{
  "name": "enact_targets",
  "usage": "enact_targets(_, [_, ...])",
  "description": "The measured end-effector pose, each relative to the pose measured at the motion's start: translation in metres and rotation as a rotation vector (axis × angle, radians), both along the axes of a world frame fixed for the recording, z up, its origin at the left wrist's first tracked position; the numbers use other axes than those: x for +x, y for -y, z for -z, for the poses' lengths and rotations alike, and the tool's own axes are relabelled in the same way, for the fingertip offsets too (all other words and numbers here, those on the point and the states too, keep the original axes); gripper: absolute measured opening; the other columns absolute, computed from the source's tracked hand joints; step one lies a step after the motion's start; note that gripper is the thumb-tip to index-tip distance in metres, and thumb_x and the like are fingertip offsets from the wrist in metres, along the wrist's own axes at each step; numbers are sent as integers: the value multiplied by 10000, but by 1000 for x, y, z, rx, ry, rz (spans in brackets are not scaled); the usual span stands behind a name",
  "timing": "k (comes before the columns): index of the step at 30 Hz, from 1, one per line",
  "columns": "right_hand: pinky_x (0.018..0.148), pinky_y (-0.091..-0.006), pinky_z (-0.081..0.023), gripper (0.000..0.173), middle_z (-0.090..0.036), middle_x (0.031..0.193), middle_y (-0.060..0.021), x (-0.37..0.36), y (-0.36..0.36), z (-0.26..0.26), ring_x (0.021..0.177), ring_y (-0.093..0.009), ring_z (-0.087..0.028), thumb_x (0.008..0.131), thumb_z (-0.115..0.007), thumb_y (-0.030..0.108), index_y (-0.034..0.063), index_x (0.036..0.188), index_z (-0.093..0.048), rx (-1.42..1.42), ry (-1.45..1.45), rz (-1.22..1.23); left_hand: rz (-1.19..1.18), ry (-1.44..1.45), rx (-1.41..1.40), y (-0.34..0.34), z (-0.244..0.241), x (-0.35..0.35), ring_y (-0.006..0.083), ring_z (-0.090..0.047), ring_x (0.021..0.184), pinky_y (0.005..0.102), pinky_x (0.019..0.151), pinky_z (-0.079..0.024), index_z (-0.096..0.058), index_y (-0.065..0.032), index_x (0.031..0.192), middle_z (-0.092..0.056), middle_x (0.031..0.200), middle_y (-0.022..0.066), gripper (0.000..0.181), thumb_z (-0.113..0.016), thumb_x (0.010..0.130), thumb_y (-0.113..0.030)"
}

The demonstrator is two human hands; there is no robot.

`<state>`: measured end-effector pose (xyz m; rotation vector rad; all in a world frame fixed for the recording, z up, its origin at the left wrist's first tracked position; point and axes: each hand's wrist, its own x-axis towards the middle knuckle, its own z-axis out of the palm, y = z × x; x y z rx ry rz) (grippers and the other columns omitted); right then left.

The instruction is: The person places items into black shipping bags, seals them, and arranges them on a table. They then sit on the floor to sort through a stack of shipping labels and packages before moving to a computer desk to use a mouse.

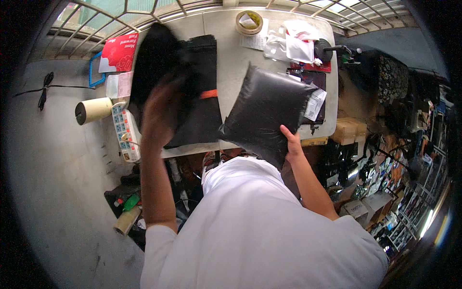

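Note:
My right hand (293, 145) grips the lower right edge of a filled black plastic mailing bag (269, 112), with the thumb on top. A white printed label (315, 104) shows at the bag's right side. My left hand (160, 112) is motion-blurred over the left part of the table. Under and beyond it is a dark black heap (155, 54), perhaps more bags, where detail is lost. Flat black sheets or bags (200, 123) lie beside it, with an orange strip (208, 94) on them. Whether the left hand holds anything is not clear.
A tape roll (249, 23) and white papers (299, 41) are at the table's (231, 54) far side. Along the left stand a multi-socket power strip (126, 135), a cream roll (94, 111) and a red printed packet (119, 53). A cardboard box (348, 130) is to the right.

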<state>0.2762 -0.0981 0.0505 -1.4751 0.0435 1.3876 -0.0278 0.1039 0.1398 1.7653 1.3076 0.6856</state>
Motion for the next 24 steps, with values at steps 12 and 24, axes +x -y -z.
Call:
enact_targets(12, [943, -430, -420, 479, -570, 1177, -136, 33, 26, -14, 1061, -294, -557, 870, -547, 375, 35, 1206, -513, 175, -275, 344, 287, -496, 252, 14, 208, 84, 299, -203, 1346, 492, 1086, -138, -393, -213, 1348, -213, 1467, 106, 555, -537, 830, -349])
enact_targets(24, [858, -405, -470, 423, -614, 1089, -101, -9, -36, 28, 960, -257, -597, 841, -608, 359, 34, 1110, -572, 205, -230, 426, 117, -339, 289, 16, 231, 79, 293, -254, 1334, 477, 1085, -117, -531, -170, 1252, -322, 1429, 79, 355, -416, 925, -245])
